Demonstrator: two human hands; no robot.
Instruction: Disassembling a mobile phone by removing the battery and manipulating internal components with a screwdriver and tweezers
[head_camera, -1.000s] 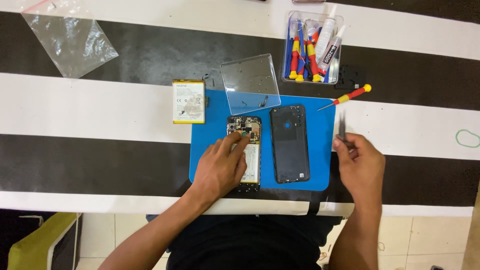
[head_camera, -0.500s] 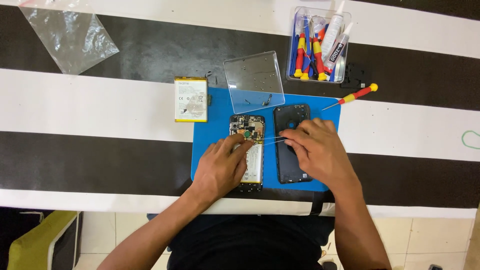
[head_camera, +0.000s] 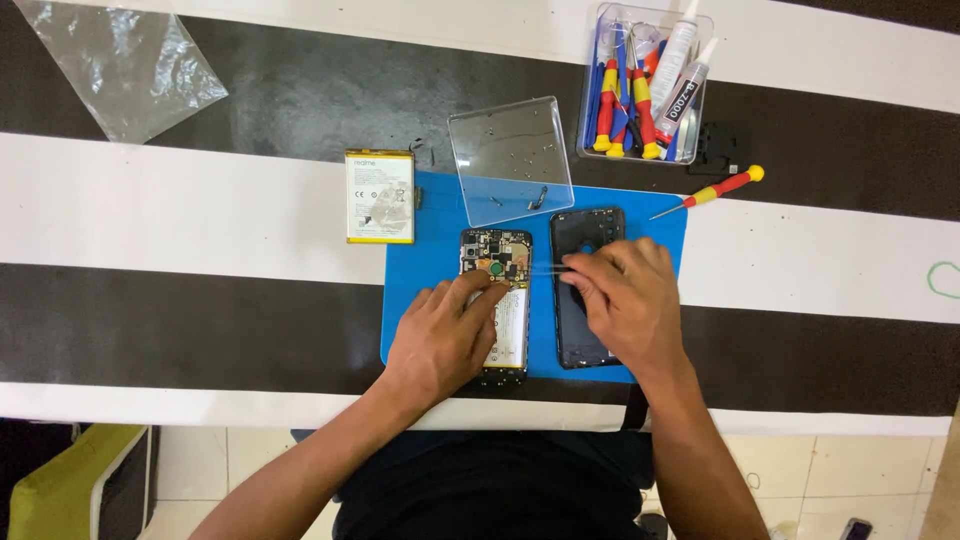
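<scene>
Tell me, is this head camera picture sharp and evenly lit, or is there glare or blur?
Head view: even, soft light with only faint shadows under the left hand and right hand; mild sheen on the clear plastic lid and plastic bag; the opened phone is fairly sharp, its tiny parts unreadable.

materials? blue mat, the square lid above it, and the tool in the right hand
Blue mat: looks like soft rubber or silicone, matte, no glare. Square lid: clear hard plastic, glossy; the table stripes show through it. Tool in the right hand: thin tweezers, probably metal, pale with a slight shine, though too fine to be sure.
</scene>
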